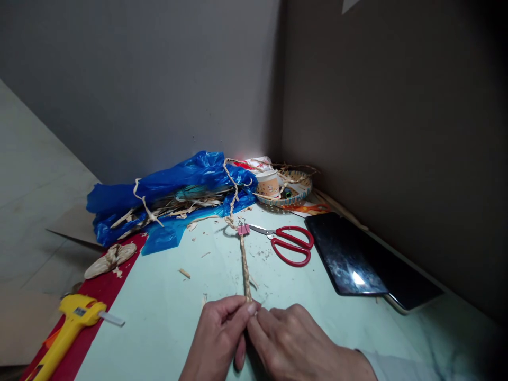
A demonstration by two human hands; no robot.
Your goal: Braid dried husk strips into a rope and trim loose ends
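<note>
A braided straw cord (pixel 245 264) runs away from me along the pale green table top. Its near end is pinched between the thumb and fingers of my left hand (pixel 224 330). Close against it, my right hand (pixel 288 333) is closed with its fingers curled at the same end of the braid; the strands between the fingers are mostly hidden. A pink binder clip (pixel 243 229) grips the braid farther up. Beyond the clip the cord bends and climbs over a blue plastic bag (pixel 178 172). Right of the clip lie red-handled scissors (pixel 291 245), blades pointing left.
At left, a yellow glue gun (pixel 73 323) and a small woven straw sole (pixel 111 261) lie on a red strip (pixel 91 296). A paper cup (pixel 269 184) sits in a woven basket (pixel 299 197) at the back. Two dark tablets (pixel 341 259) overlap at right. Straw scraps dot the table.
</note>
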